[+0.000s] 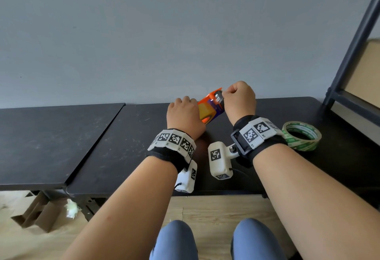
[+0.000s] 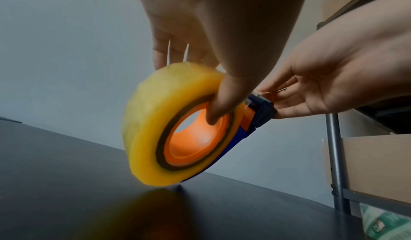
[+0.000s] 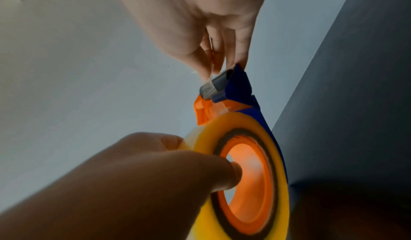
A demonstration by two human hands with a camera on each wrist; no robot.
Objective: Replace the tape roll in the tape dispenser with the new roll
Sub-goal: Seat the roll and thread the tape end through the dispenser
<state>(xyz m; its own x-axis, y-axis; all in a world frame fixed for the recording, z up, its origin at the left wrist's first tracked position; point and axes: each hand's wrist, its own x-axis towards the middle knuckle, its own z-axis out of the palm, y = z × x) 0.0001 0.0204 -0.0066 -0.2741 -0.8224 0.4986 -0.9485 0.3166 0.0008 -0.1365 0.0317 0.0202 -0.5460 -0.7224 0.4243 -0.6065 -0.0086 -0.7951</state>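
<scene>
An orange and blue tape dispenser [image 1: 213, 103] is tilted up above the black table [image 1: 123, 146], carrying a yellowish clear tape roll [image 2: 155, 120] on its orange hub [image 2: 195, 143]. My left hand [image 1: 185, 113] grips it, thumb [image 2: 218, 103] in the hub and fingers over the roll's rim. At the cutter end [image 3: 222, 83], my right hand [image 1: 238, 99] pinches the loose clear tape end between thumb and fingers [image 3: 242, 50]. A second roll with green print [image 1: 301, 136] lies flat on the table, right of my right wrist.
A dark metal shelf frame [image 1: 349, 54] with a cardboard box [image 2: 375, 164] stands at the right end of the table. A second black tabletop [image 1: 41, 142] adjoins on the left. A grey wall runs close behind. Cardboard pieces [image 1: 39, 212] lie on the floor below.
</scene>
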